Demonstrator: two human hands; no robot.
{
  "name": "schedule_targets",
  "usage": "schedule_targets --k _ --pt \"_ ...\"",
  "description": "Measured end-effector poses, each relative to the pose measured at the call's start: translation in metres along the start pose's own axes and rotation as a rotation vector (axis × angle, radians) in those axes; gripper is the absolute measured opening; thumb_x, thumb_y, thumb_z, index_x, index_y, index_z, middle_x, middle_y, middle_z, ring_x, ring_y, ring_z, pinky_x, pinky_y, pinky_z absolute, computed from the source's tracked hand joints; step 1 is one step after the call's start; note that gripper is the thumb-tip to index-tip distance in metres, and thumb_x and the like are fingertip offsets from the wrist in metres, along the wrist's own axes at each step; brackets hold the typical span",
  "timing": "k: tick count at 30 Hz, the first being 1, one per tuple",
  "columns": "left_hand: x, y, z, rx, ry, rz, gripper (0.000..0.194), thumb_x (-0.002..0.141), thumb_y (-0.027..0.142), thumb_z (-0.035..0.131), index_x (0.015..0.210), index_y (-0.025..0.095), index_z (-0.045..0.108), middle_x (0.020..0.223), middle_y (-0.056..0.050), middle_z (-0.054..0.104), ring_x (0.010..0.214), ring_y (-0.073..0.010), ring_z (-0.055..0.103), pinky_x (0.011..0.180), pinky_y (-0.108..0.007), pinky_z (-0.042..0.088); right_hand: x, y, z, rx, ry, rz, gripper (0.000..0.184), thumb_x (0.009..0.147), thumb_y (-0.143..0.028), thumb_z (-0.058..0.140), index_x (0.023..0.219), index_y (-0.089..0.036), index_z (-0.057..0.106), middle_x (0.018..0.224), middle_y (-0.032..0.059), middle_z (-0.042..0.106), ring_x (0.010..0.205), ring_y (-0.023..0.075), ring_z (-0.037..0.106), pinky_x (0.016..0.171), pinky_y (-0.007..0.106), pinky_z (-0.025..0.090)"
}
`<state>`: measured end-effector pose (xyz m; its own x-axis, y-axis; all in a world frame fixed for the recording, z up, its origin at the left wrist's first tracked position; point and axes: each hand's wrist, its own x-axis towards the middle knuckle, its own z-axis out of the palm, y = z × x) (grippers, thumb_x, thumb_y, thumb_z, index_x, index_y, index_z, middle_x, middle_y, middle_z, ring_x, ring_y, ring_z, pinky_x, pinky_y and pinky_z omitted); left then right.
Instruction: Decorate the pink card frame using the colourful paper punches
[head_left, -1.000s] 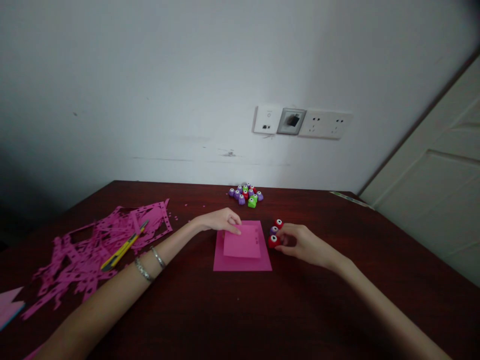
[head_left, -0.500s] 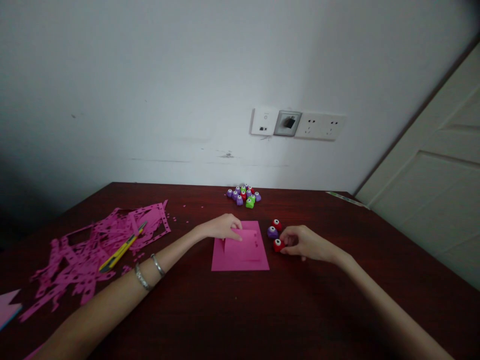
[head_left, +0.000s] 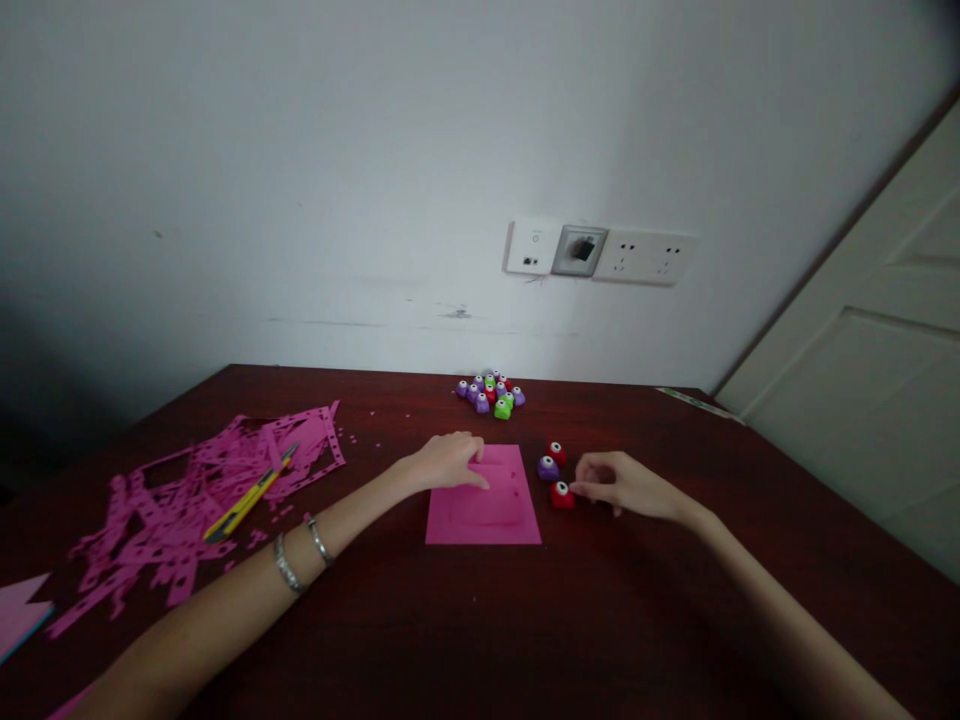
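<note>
- Paper (head_left: 21, 612): pale pink with a blue edge, on the table (head_left: 390, 640), cut off by the left border of the view.
- Scraps (head_left: 161, 525): a tangled heap of pink strips, many pierced with holes.
- Knife (head_left: 244, 507): yellow, lying slantwise on the scraps.
- Bracelets (head_left: 286, 566): 2, silvery, on the left forearm.
- Left hand (head_left: 448, 463): over the upper left of the sheets, thumb set apart from the bent fingers; whether paper is pinched beneath cannot be told.
- Large sheet (head_left: 484, 536): pink, flat on the table, between the 2 hands.
- Small sheet (head_left: 486, 508): pink, on the large sheet, with small marks near its right edge.
- Cluster (head_left: 490, 395): purple, green and red punches, near the wall.
- Purple punch (head_left: 548, 469): right of the large sheet.
- Back red punch (head_left: 556, 454): just behind the purple punch.
- Front red punch (head_left: 562, 496): nearest of these 3 to the viewer, upright on the table.
- Right hand (head_left: 619, 485): fingertips at the right side of the front red punch, grip narrow; whether it holds the punch cannot be told.
- Strip (head_left: 701, 406): at the far right edge of the table.
- Door (head_left: 885, 390): pale, panelled.
</note>
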<state>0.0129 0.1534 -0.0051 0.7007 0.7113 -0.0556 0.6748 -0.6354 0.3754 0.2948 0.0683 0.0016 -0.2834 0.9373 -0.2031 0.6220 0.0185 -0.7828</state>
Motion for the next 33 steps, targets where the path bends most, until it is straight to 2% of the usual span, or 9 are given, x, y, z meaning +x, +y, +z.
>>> schedule_targets --k 7,10,14,21,26,33 --pt "-0.002 -0.002 -0.002 -0.036 -0.039 0.033 0.048 0.063 0.055 0.063 0.089 0.017 0.053 0.089 -0.008 0.051 0.082 -0.0219 0.047 0.062 -0.027 0.034 0.011 0.034 0.0 0.12 0.329 -0.031 0.044 0.076 -0.057 0.05 0.056 -0.019 0.041 0.047 -0.0037 0.045 0.04 0.0077 0.035 0.038 0.021 0.026" --pt "0.001 -0.006 -0.003 -0.126 0.006 0.084 0.044 0.067 0.053 0.059 0.091 0.016 0.054 0.088 -0.007 0.052 0.081 -0.0193 0.048 0.066 -0.027 0.036 0.014 0.045 0.003 0.188 0.439 -0.052 0.046 0.076 -0.057 0.049 0.053 -0.02 0.037 0.046 -0.0039 0.042 0.04 0.0079 0.033 0.039 0.023 0.023" --pt "0.012 -0.021 -0.001 -0.197 0.166 0.102 0.032 0.073 0.043 0.056 0.088 0.015 0.057 0.082 -0.005 0.055 0.074 -0.0156 0.051 0.065 -0.026 0.038 0.014 0.048 0.004 0.169 0.454 -0.091 0.045 0.077 -0.055 0.05 0.052 -0.02 0.037 0.045 -0.0041 0.04 0.042 0.0088 0.034 0.042 0.024 0.025" --pt "0.041 -0.052 0.003 -0.264 0.374 -0.054 0.033 0.069 0.036 0.062 0.093 0.014 0.059 0.081 -0.004 0.059 0.07 -0.0153 0.054 0.064 -0.026 0.041 0.014 0.045 0.005 0.139 0.486 -0.118 0.045 0.077 -0.055 0.05 0.05 -0.021 0.036 0.044 -0.0044 0.039 0.042 0.0094 0.034 0.043 0.025 0.028" --pt "0.068 -0.058 0.0 -0.293 0.372 -0.092 0.041 0.064 0.034 0.065 0.098 0.013 0.059 0.074 -0.002 0.061 0.069 -0.016 0.055 0.065 -0.026 0.042 0.013 0.044 0.005 0.118 0.492 -0.105 0.045 0.075 -0.056 0.05 0.05 -0.021 0.036 0.043 -0.0042 0.039 0.041 0.0097 0.034 0.043 0.025 0.028" --pt "0.093 -0.06 0.003 -0.178 0.39 -0.107 0.033 0.062 0.032 0.066 0.09 0.016 0.061 0.076 -0.002 0.059 0.068 -0.0158 0.054 0.06 -0.024 0.039 0.014 0.047 0.005 0.137 0.479 -0.123 0.043 0.076 -0.052 0.052 0.051 -0.02 0.037 0.044 -0.005 0.038 0.041 0.0095 0.033 0.044 0.024 0.026"
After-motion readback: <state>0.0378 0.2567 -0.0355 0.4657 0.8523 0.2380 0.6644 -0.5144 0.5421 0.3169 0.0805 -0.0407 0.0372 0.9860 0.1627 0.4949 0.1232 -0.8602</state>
